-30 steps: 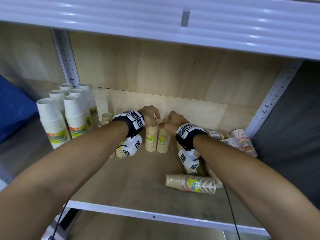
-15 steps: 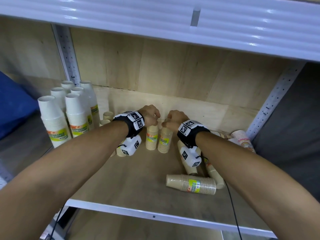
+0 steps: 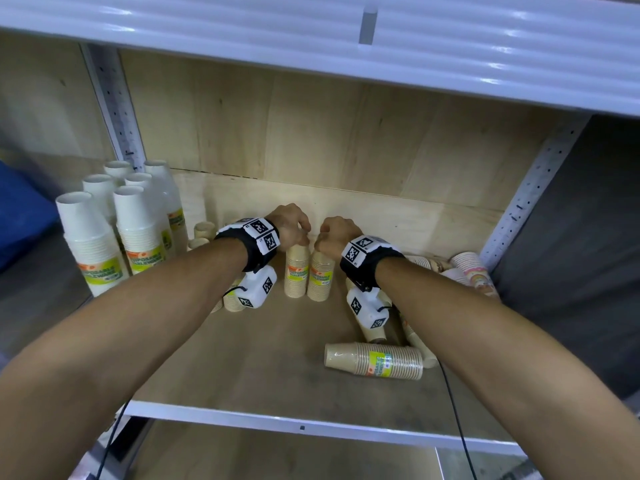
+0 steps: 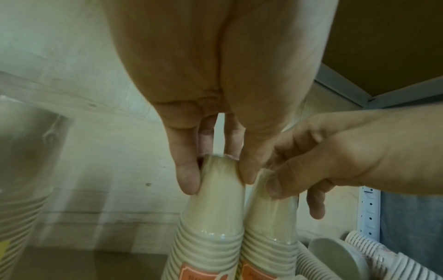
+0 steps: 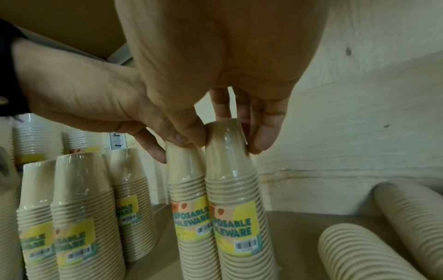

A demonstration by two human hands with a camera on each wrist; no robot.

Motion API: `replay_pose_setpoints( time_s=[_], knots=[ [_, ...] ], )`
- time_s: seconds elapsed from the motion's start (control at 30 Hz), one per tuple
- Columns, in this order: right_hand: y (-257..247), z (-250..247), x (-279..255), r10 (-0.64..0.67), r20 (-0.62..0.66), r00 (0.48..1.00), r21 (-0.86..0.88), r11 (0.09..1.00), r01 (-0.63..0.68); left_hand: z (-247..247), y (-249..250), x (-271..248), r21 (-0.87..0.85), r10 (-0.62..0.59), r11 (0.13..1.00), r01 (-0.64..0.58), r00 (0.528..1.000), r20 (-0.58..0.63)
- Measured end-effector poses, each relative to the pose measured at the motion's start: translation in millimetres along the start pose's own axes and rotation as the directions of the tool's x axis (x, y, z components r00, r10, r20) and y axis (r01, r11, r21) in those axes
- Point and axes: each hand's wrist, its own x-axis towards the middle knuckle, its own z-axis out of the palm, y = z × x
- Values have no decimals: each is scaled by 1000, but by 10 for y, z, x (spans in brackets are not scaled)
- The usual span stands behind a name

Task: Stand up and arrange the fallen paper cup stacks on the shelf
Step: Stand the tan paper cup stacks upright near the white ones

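Two tan wrapped cup stacks stand upright side by side mid-shelf, touching. My left hand (image 3: 304,237) pinches the top of the left stack (image 3: 296,275) between thumb and fingers, as the left wrist view shows: hand (image 4: 218,170), stack (image 4: 215,217). My right hand (image 3: 320,242) pinches the top of the right stack (image 3: 320,278), seen close in the right wrist view: hand (image 5: 227,136), stack (image 5: 235,199). A fallen tan stack (image 3: 375,361) lies on its side at the front right. More fallen stacks (image 3: 372,329) lie partly hidden under my right wrist.
Tall white cup stacks (image 3: 138,233) stand at the shelf's left end. Upright tan stacks (image 5: 79,217) stand just left of the held pair. Patterned white stacks (image 3: 474,271) lie at the back right by the upright post (image 3: 519,209). The upper shelf (image 3: 311,36) hangs low overhead.
Both hands stay on the tops of the two upright stacks. Only the head view has shifted slightly.
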Motion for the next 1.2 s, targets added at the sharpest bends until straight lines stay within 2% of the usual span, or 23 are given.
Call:
replay_pose_setpoints(
  time_s=[0.23, 0.47, 0.57, 0.67, 0.8, 0.93, 1.2],
  knots=[
    [-45, 1, -5, 1, 26, 1000, -12, 1000, -1, -46, 40, -40, 41, -6, 999, 6, 1000, 10],
    [-231, -102, -62, -6, 135, 991, -151, 988, 27, -203, 136, -192, 62, -104, 994, 95, 981, 166],
    [-331, -105, -102, -37, 149, 988, -160, 985, 61, -271, 168, -300, 86, -154, 987, 139, 968, 200],
    [-495, -140, -193, -66, 224, 972, -180, 978, 108, -358, 140, -408, 123, -197, 977, 173, 954, 228],
    [-766, -126, -247, -95, 344, 934, -220, 959, 178, -482, 28, -602, 168, -245, 964, 208, 940, 238],
    [-927, -123, -377, -168, 337, 926, -98, 972, 212, -620, -124, -802, 171, -297, 950, 260, 921, 252],
    [-1242, 14, -540, -249, 355, 901, -94, 950, 299, -736, -417, -1164, 221, -335, 931, 291, 921, 199]
  ],
)
